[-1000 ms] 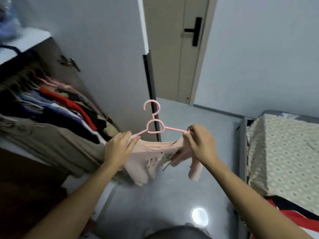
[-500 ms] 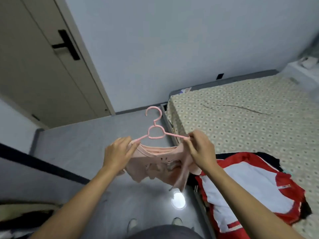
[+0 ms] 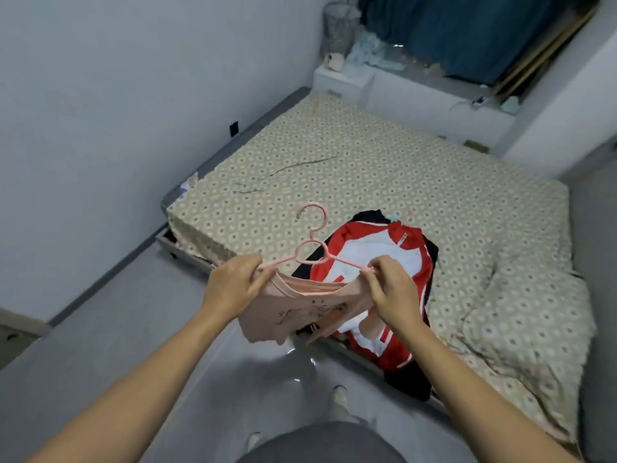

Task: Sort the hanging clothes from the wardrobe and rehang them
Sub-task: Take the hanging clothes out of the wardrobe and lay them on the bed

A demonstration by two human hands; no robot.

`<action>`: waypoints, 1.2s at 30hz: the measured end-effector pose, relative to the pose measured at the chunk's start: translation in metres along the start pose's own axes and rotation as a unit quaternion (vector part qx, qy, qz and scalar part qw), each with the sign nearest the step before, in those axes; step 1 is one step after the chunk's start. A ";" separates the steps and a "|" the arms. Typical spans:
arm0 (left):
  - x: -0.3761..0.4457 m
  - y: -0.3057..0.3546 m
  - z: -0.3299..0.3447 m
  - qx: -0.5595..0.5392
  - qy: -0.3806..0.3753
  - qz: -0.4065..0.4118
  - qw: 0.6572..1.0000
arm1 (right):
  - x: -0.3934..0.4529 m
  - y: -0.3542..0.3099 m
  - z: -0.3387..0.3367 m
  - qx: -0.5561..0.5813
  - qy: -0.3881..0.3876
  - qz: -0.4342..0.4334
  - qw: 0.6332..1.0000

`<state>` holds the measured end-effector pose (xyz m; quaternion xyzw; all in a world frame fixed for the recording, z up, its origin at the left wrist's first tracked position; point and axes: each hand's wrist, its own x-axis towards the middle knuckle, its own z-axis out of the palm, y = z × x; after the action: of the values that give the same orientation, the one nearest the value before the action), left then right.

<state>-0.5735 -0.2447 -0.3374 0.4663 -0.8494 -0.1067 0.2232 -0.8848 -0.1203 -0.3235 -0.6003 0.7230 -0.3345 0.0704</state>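
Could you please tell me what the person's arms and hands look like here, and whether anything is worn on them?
Both forearms are bare from the bottom edge of the picture up to the wrists: no sleeves show. The left hand and right hand are bare too, with no gloves, and I see no watch, bracelet or ring. Fingernails look short and unpainted.

Left hand (image 3: 233,286): forearm bare, reaching forward, fingers (image 3: 258,278) curled round the left shoulder of the pink hanger (image 3: 312,250). Right hand (image 3: 392,289): forearm bare, extended alike, fingers pinching the hanger's right arm tip. Both hands level, either side of the hanger, apart from each other, knuckles up.
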 end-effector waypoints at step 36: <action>0.387 0.161 0.407 0.023 -0.242 0.107 0.964 | 0.178 0.450 0.009 0.017 -0.012 0.312 0.950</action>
<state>-1.0681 -0.4936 -0.5235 0.3375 -0.9253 -0.1726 0.0104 -1.2979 -0.2616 -0.5324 -0.3475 0.8675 -0.3009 0.1904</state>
